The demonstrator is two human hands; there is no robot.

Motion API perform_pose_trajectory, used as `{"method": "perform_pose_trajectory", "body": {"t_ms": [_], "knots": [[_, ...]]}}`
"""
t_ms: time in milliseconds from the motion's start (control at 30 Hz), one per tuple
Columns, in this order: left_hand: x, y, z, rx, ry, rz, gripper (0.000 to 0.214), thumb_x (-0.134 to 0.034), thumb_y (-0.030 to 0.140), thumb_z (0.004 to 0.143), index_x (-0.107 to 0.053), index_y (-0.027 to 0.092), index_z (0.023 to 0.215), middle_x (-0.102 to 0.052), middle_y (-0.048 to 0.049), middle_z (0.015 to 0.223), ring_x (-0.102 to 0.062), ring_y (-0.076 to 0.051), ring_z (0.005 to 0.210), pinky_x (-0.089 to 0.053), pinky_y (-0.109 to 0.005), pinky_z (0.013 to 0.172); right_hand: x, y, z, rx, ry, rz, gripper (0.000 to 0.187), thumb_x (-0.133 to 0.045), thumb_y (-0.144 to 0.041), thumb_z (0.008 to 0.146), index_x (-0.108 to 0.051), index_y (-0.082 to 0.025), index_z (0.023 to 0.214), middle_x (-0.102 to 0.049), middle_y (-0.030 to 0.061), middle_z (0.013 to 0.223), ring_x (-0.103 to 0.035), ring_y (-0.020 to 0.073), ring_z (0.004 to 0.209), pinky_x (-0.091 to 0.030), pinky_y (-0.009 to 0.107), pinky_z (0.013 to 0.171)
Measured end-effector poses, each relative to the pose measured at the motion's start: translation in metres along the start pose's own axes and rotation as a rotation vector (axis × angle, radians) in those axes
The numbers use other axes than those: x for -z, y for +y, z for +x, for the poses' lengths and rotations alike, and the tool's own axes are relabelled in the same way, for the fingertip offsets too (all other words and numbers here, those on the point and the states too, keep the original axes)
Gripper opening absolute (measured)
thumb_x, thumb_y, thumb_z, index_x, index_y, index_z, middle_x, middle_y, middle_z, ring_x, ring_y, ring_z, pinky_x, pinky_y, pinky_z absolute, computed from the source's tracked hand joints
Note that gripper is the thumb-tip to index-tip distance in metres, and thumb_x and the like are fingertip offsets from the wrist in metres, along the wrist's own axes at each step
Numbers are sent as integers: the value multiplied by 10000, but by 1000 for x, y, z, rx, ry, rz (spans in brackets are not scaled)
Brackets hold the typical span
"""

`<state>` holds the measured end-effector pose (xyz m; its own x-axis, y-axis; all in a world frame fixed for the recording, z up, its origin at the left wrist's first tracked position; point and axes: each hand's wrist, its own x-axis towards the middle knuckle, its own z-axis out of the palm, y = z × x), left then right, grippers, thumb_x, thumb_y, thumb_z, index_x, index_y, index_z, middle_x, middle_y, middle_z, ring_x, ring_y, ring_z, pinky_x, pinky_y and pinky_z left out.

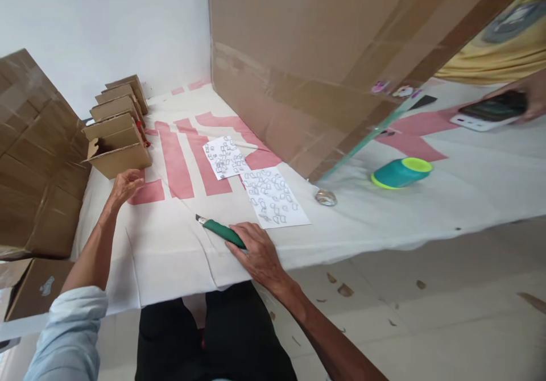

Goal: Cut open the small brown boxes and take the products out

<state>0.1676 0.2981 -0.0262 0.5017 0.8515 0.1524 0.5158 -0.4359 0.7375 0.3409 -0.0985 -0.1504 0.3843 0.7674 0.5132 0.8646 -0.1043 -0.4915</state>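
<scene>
My right hand (258,250) is closed around the green handle of a utility knife (220,231) near the table's front edge. The knife's short blade points left, just above the white cloth. On the left, my left hand (125,186) has its fingers loosely bent and apart, and I see nothing in it. It is right by the front of the nearest small cardboard box (121,159), whose top stands open; whether the fingers touch it I cannot tell. Two paper sheets with pencil-drawn shapes, a smaller one (224,157) and a larger one (275,197), lie beyond the knife.
Several small boxes (117,108) form a row at the back left. A tall cardboard panel (307,68) divides the table; a tape roll (326,197) and a teal cup (401,173) are to its right. Another person's hand (536,94) holds a phone. Scraps (345,290) litter the floor.
</scene>
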Motion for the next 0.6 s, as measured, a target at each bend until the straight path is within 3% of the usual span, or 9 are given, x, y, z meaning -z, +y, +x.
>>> {"method": "perform_pose_trajectory", "body": {"t_ms": [167, 300, 400, 600], "knots": [[14, 11, -87, -105, -119, -18, 431, -785, 513, 785, -811, 175, 1053, -817, -127, 1139, -749, -285, 1027, -605, -374, 861, -3, 1, -3, -53, 30, -87, 230, -574, -273, 1021, -716, -204, 1188, -717, 114, 1049, -605, 297, 979, -485, 420, 869], [23, 9, -160, -80, -131, -17, 427, -763, 547, 830, -812, 204, 1079, -811, -138, 1202, -756, -301, 1088, -625, -395, 866, -7, 2, -6, -103, 98, -203, 190, -601, -273, 999, -701, -185, 1135, -704, 112, 1006, -576, 295, 958, -447, 402, 839], [27, 1, -202, -54, -99, -54, 423, -758, 576, 837, -818, 226, 1066, -812, -133, 1199, -762, -311, 1107, -640, -410, 877, -9, 1, -4, -108, 89, -248, 188, -623, -271, 982, -696, -181, 1130, -704, 107, 1005, -566, 286, 950, -427, 391, 834], [28, -24, -264, 22, 65, -137, 389, -758, 565, 849, -820, 249, 1066, -819, -112, 1140, -772, -314, 1103, -656, -433, 894, -10, 1, 1, -129, 70, -262, 195, -638, -268, 955, -705, -183, 1117, -703, 106, 1004, -573, 282, 965, -421, 381, 847]]}}
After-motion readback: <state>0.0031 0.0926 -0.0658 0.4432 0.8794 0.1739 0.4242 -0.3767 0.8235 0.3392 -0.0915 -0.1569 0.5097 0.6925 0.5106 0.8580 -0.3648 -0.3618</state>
